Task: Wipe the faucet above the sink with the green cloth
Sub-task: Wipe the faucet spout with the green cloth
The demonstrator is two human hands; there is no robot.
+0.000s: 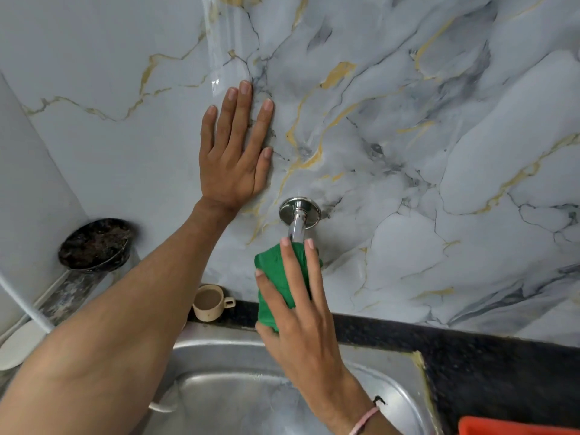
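Note:
A chrome faucet [297, 223] sticks out of the marble wall on a round flange, above the steel sink [219, 350]. Only its base pipe shows; the rest is covered. My right hand [301, 321] is shut on the green cloth [276, 277], which is wrapped over the faucet body just below the flange. My left hand [235, 152] lies flat and open on the wall, up and to the left of the faucet, holding nothing.
A beige cup [208, 301] stands on the dark counter ledge behind the sink. A dark round pot [94, 244] and a white object [15, 348] sit at the left. An orange thing [518, 426] shows at the bottom right corner.

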